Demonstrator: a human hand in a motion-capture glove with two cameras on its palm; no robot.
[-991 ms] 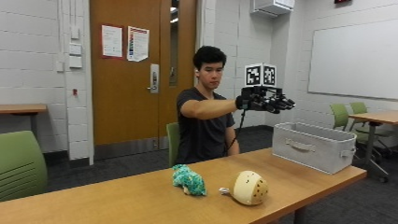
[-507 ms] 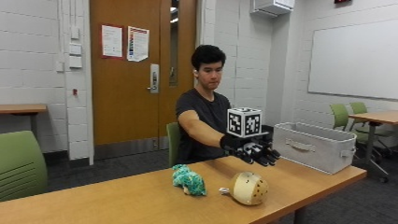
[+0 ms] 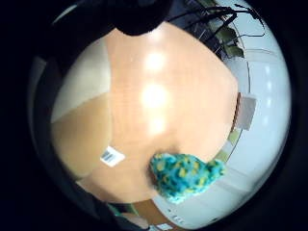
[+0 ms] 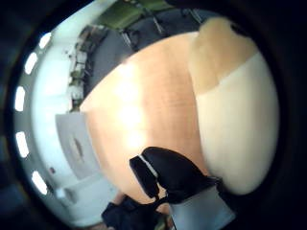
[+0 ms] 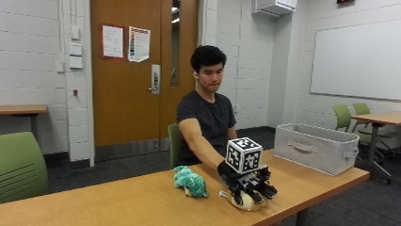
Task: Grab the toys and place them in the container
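Note:
On the wooden table (image 5: 113, 202) lies a cream and tan round plush toy (image 5: 246, 204), mostly covered by my gloved right hand (image 5: 249, 183). The fingers curl down over its top and front. In the palm views the toy (image 4: 240, 134) (image 3: 79, 106) lies close beside the palm, and the black thumb (image 4: 168, 175) sits at its edge. A teal and yellow plush toy (image 5: 190, 182) (image 3: 185, 175) lies on the table just beside the hand, untouched. The grey fabric container (image 5: 316, 148) (image 4: 72, 143) stands at the table's far right end.
The person sits behind the table with the right arm stretched forward. The table's near edge runs just in front of the cream toy. Green chairs (image 5: 19, 165) and another table stand around the room.
The gloved hand came down from shoulder height in front of the person to the cream toy and now covers it. Both toys and the container have stayed in place.

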